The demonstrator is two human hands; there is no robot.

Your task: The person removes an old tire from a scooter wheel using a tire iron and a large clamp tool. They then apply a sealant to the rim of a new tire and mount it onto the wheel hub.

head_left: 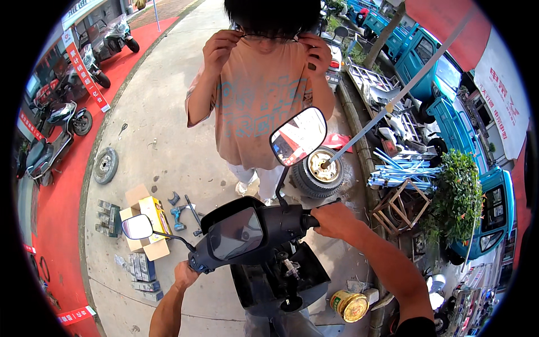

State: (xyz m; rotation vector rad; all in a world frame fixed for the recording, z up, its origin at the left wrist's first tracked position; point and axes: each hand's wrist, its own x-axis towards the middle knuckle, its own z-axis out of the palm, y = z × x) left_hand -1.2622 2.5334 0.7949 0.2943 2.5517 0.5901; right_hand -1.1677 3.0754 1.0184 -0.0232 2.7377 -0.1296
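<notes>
A black electric scooter's handlebar (pixel 283 222) spans the view in front of me, with a dark display screen (pixel 236 233) in its middle. My left hand (pixel 186 275) is closed round the left handlebar grip, which it mostly hides. Out to the right, my right hand (pixel 337 220) wraps the right grip. A left mirror (pixel 137 226) and a larger right mirror (pixel 299 135) rise on black stalks. Below the screen, the scooter's black front housing (pixel 317 278) lies uncovered, showing metal and dark parts inside.
Facing me beyond the scooter, a person (pixel 258 101) raises both hands to their glasses. A tyred wheel (pixel 317 171) holds a pole at right. Left lie a cardboard box (pixel 157 250), a cordless drill (pixel 178 218) and battery blocks (pixel 143 269). A yellow bucket (pixel 349 306) stands near right.
</notes>
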